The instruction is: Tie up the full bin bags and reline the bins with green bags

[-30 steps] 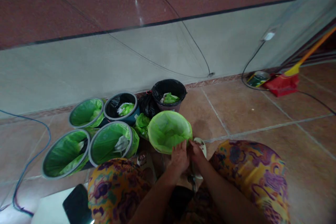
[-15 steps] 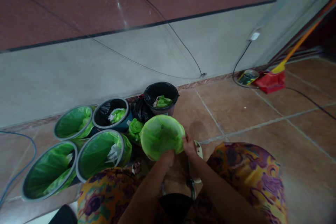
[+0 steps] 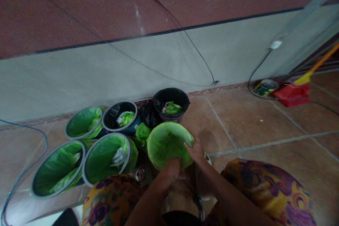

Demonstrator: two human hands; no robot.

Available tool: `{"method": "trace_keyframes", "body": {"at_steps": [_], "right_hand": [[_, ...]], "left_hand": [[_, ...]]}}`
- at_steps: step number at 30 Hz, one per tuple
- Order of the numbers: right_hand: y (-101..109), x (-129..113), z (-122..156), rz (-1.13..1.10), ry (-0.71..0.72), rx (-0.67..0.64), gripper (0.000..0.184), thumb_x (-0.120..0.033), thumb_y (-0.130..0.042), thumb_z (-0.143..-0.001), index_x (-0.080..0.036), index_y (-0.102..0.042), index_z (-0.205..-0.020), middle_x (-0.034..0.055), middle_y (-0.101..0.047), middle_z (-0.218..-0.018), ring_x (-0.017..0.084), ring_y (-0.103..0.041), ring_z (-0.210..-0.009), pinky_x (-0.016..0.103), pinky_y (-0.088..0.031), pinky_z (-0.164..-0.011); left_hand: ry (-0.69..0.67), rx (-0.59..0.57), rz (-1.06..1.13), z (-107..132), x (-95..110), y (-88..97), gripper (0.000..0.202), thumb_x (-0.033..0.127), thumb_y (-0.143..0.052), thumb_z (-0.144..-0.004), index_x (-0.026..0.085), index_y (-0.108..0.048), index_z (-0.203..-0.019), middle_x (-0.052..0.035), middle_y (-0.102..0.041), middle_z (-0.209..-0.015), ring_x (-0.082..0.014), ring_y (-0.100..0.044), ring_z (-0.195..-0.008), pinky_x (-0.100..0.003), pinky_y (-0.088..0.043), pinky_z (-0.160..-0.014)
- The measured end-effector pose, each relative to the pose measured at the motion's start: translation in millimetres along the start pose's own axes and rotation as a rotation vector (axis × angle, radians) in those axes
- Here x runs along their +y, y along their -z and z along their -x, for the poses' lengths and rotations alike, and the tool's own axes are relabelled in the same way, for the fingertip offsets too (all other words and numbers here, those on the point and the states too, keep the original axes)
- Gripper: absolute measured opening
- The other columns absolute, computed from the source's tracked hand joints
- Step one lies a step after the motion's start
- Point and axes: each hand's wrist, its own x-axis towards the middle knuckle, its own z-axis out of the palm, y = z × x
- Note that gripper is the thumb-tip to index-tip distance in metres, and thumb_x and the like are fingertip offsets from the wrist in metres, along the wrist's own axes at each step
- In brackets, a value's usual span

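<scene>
A trash bin lined with a light green plastic bag (image 3: 165, 141) stands tilted between my knees, its mouth facing me. My left hand (image 3: 173, 167) grips the near edge of the bag at the rim, the fingertips partly hidden inside. On the right side of the rim, my right hand (image 3: 195, 150) is closed over the edge with its fingers on the bag. Just left of this bin sits a bunched green plastic bag (image 3: 143, 132). Behind it is a black-lined bin (image 3: 182, 114) with crumpled green plastic inside.
To the left stand several lined bins, among them a green-lined bin (image 3: 97, 169) and a blue bin with black liner (image 3: 109, 113). A knotted black bag (image 3: 149, 114) lies between bins. A red dustpan (image 3: 292, 94) and a can (image 3: 266, 87) are by the wall; a blue cable (image 3: 43, 137) runs at left.
The whole scene has shifted slightly right and down as my head turned. My right hand's fingers now reach further over the bin's rim; both hands stay on the green bag.
</scene>
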Motion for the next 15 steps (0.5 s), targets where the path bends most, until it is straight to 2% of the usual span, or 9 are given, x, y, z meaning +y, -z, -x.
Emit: {"method": "trace_keyframes", "body": {"at_steps": [1,2,3,5,7,9,10,12,15], "right_hand": [[3,-7,-5,0.130,0.060,0.031,0.069,-0.040,-0.065,-0.072,-0.007,-0.047,-0.130,0.0192,-0.063,-0.117,0.030,-0.057,-0.113,0.037,-0.044,-0.092],[5,-14,-11,0.245,0.120,0.053,0.071,-0.042,-0.061,-0.077,-0.003,-0.044,-0.133,0.0221,-0.060,-0.122,0.030,-0.055,-0.116,0.036,-0.043,-0.094],[6,-21,-16,0.330,0.174,0.056,0.070,-0.041,-0.057,-0.081,0.000,-0.043,-0.135,0.0240,-0.058,-0.126,0.030,-0.053,-0.119,0.036,-0.041,-0.096],[3,-32,-26,0.465,0.253,0.013,0.062,-0.037,-0.051,-0.087,-0.002,-0.043,-0.137,0.0235,-0.058,-0.127,0.030,-0.054,-0.119,0.035,-0.040,-0.095],[-2,-35,-32,0.551,0.266,-0.076,0.054,-0.032,-0.043,-0.092,-0.006,-0.043,-0.139,0.0205,-0.063,-0.119,0.028,-0.059,-0.111,0.034,-0.042,-0.090],[-8,-32,-35,0.584,0.239,-0.180,0.047,-0.028,-0.035,-0.096,-0.008,-0.046,-0.138,0.0171,-0.069,-0.105,0.025,-0.065,-0.097,0.032,-0.044,-0.081],[-10,-29,-35,0.588,0.224,-0.222,0.046,-0.027,-0.031,-0.097,-0.009,-0.048,-0.135,0.0155,-0.070,-0.099,0.024,-0.066,-0.091,0.031,-0.044,-0.077],[-14,-23,-36,0.594,0.211,-0.265,0.045,-0.025,-0.025,-0.098,-0.009,-0.051,-0.131,0.0128,-0.070,-0.092,0.022,-0.066,-0.082,0.029,-0.043,-0.071],[-16,-18,-36,0.597,0.223,-0.242,0.044,-0.024,-0.024,-0.098,-0.009,-0.050,-0.130,0.0118,-0.069,-0.091,0.021,-0.065,-0.080,0.028,-0.042,-0.068]], "left_hand": [[-0.030,-0.081,-0.193,-1,6,6.1,0.061,0.034,-0.087,-0.052,0.014,-0.067,-0.106,-0.0142,-0.067,-0.111,-0.0362,-0.057,-0.116,-0.045,-0.040,-0.104],[-0.075,-0.107,-0.384,-2,13,14.0,0.067,0.036,-0.084,-0.056,0.016,-0.062,-0.116,-0.0141,-0.064,-0.120,-0.0350,-0.054,-0.121,-0.044,-0.038,-0.107],[-0.127,-0.040,-0.548,-5,20,23.7,0.067,0.037,-0.077,-0.066,0.016,-0.056,-0.127,-0.0141,-0.059,-0.129,-0.0322,-0.051,-0.125,-0.042,-0.037,-0.108],[-0.155,0.280,-0.702,-15,31,47.0,0.057,0.033,-0.056,-0.084,0.014,-0.046,-0.137,-0.0148,-0.053,-0.137,-0.0268,-0.047,-0.129,-0.037,-0.037,-0.108],[-0.091,0.588,-0.712,-28,35,71.3,0.053,0.029,-0.045,-0.091,0.008,-0.041,-0.139,-0.0179,-0.052,-0.137,-0.0266,-0.047,-0.129,-0.037,-0.037,-0.108],[0.009,0.705,-0.705,-42,30,90.6,0.050,0.029,-0.040,-0.093,0.006,-0.041,-0.138,-0.0206,-0.055,-0.132,-0.0280,-0.050,-0.126,-0.039,-0.040,-0.105],[0.068,0.686,-0.701,-48,26,96.9,0.048,0.029,-0.039,-0.094,0.006,-0.042,-0.136,-0.0210,-0.058,-0.128,-0.0282,-0.054,-0.123,-0.038,-0.043,-0.101],[0.175,0.556,-0.687,-58,13,102.3,0.041,0.028,-0.036,-0.096,0.007,-0.048,-0.130,-0.0195,-0.065,-0.115,-0.0270,-0.062,-0.111,-0.035,-0.048,-0.092],[0.240,0.410,-0.673,-65,-3,98.9,0.032,0.023,-0.033,-0.097,0.009,-0.051,-0.120,-0.0148,-0.069,-0.100,-0.0234,-0.068,-0.097,-0.029,-0.050,-0.081]]}}
